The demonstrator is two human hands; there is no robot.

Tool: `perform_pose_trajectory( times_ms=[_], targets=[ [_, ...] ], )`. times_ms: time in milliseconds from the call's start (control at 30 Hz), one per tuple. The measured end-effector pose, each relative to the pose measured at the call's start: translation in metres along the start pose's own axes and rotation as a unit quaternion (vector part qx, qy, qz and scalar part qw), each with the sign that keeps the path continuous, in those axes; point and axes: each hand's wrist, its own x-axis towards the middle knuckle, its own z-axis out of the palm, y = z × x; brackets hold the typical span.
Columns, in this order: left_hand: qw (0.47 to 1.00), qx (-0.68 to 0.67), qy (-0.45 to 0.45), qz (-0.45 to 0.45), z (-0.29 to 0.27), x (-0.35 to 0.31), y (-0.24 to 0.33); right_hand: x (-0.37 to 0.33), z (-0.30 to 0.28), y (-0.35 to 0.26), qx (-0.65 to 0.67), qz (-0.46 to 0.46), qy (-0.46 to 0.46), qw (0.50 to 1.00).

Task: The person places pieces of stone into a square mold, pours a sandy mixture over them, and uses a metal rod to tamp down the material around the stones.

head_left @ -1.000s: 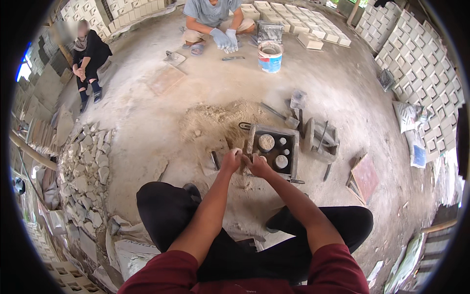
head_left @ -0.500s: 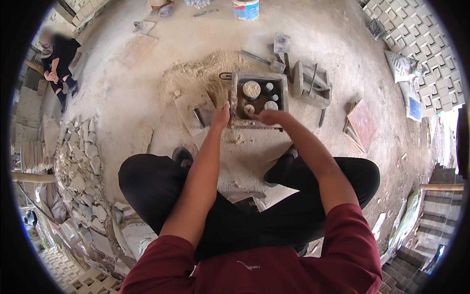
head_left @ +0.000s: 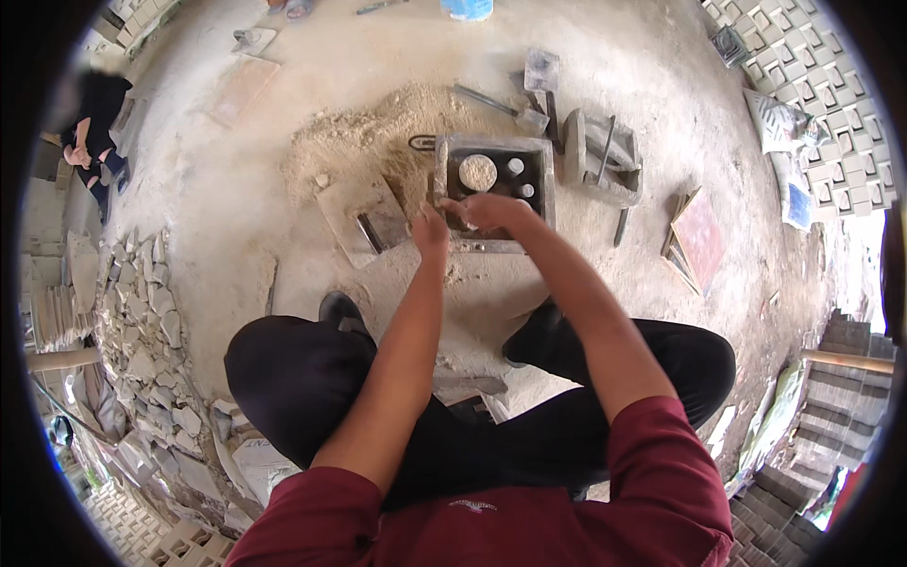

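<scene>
A square, dusty box mould [head_left: 496, 143] stands on the floor in front of me, with a dark inside. Inside it are a wide round piece topped with pale grit [head_left: 478, 173] and smaller pale-topped cylinders [head_left: 515, 165]. My left hand [head_left: 430, 229] is closed beside the mould's near left corner; whatever its fingers grip is hidden. Over that same corner reaches my right hand [head_left: 487, 214], its fingers bent together and pointing at my left hand. It covers the near part of the mould's inside. A flat board [head_left: 354, 213] with a dark bar [head_left: 371, 232] lies left of the mould.
Loose sandy powder [head_left: 359, 132] is heaped beyond the board. A trowel [head_left: 501, 110] lies past the mould, and a grey trough [head_left: 605, 161] stands to its right. Thin slabs [head_left: 697, 236] lie farther right, broken rubble [head_left: 142, 331] at left. A person [head_left: 94, 132] sits at the far left.
My right hand has moved left, from over the small cylinders to the near left corner beside my left hand. My left hand has come slightly nearer to me. The view has shifted a little.
</scene>
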Motion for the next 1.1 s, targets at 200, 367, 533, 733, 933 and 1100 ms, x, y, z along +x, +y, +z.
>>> perform_pose_trajectory(
  times_ms=[200, 367, 533, 733, 933, 1100],
  targets=[
    [0.997, 0.074, 0.02, 0.03, 0.013, -0.013, 0.027, -0.036, -0.055, 0.049, -0.156, 0.082, -0.027, 0.984],
    [0.992, 0.124, -0.001, -0.003, 0.009, -0.029, 0.051, -0.04, -0.016, 0.066, -0.296, -0.166, -0.017, 0.94],
    [0.991, 0.132, 0.01, 0.0, 0.017, -0.029, 0.051, -0.031, -0.024, 0.078, -0.351, -0.119, -0.048, 0.927],
    [0.988, 0.138, -0.002, -0.065, 0.004, -0.002, 0.04, -0.035, -0.102, 0.018, -0.073, -0.082, 0.127, 0.986],
    [0.985, 0.171, -0.028, 0.016, 0.019, -0.005, 0.058, 0.051, -0.093, 0.043, -0.042, -0.088, 0.054, 0.994],
    [0.985, 0.172, -0.03, -0.011, 0.022, 0.003, 0.052, 0.081, -0.095, 0.052, -0.156, -0.026, -0.055, 0.986]
  ],
)
